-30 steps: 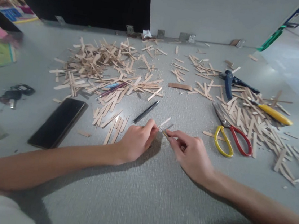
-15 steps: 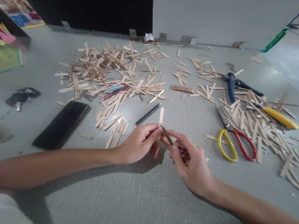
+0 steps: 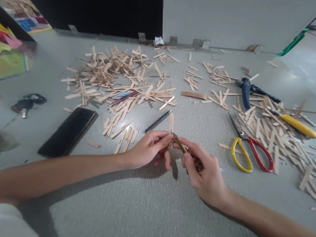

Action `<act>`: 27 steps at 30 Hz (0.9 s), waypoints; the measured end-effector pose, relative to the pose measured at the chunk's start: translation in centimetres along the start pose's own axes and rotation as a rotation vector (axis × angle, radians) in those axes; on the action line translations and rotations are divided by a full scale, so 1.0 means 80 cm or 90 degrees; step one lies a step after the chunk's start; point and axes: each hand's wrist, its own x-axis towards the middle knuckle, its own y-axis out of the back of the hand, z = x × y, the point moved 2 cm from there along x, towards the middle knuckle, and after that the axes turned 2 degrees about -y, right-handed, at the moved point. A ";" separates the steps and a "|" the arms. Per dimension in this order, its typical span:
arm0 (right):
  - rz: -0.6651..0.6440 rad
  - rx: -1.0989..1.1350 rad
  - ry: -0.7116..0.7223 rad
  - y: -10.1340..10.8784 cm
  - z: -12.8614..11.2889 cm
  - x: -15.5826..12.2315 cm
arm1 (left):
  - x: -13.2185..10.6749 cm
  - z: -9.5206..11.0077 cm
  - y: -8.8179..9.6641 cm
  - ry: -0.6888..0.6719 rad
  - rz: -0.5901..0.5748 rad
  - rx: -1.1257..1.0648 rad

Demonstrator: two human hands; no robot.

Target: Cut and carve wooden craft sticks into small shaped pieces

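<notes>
Fingers pinch a stick above grey tabletop (dark panel behind).

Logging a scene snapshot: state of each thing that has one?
Left hand: pinching wooden stick
Right hand: gripping slim tool
Wooden stick: held, far end free
Slim tool: held, tip at wooden stick
Scissors: lying, handles apart
Blue-handled tool: lying, arms spread
Loose sticks: scattered, heaped
Yellow-handled tool: lying on loose sticks
Phone: lying, screen dark
Pen: lying flat
Keys: lying

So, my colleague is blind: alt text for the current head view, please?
A person's left hand pinches a pale, flat wooden stick; the right hand holds a slim, brass-coloured tool beside it. Similar sticks litter the grey table.
</notes>
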 end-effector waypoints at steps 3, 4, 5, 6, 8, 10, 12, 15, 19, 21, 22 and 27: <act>0.001 -0.022 0.012 0.001 0.000 -0.001 | 0.001 -0.001 0.001 0.013 -0.001 -0.011; 0.004 -0.028 0.014 0.002 0.000 -0.001 | 0.001 -0.001 0.001 0.012 -0.004 -0.009; 0.011 -0.035 0.016 0.002 0.001 -0.002 | 0.001 -0.001 0.000 0.007 -0.007 -0.005; 0.021 -0.041 0.020 0.002 0.001 -0.003 | 0.001 0.000 0.000 -0.004 -0.009 -0.001; 0.042 -0.060 0.029 0.003 0.001 -0.004 | 0.000 0.001 -0.001 -0.027 -0.001 0.013; 0.058 -0.082 0.035 0.003 0.000 -0.005 | -0.001 0.001 -0.002 -0.042 0.020 0.035; 0.059 -0.097 0.037 0.003 0.000 -0.005 | -0.003 0.002 -0.002 -0.049 0.044 0.063; 0.050 -0.109 0.048 0.002 -0.001 -0.005 | -0.006 0.002 -0.002 -0.074 0.071 0.108; 0.059 -0.145 0.055 0.001 -0.001 -0.008 | -0.008 0.002 0.000 -0.136 0.106 0.216; 0.069 -0.166 0.067 0.000 -0.002 -0.010 | -0.009 0.002 0.002 -0.162 0.113 0.262; 0.075 -0.169 0.080 -0.001 -0.003 -0.010 | -0.009 0.001 0.002 -0.171 0.112 0.271; 0.083 -0.143 0.121 -0.001 -0.007 -0.007 | -0.006 -0.004 0.004 -0.152 0.094 0.226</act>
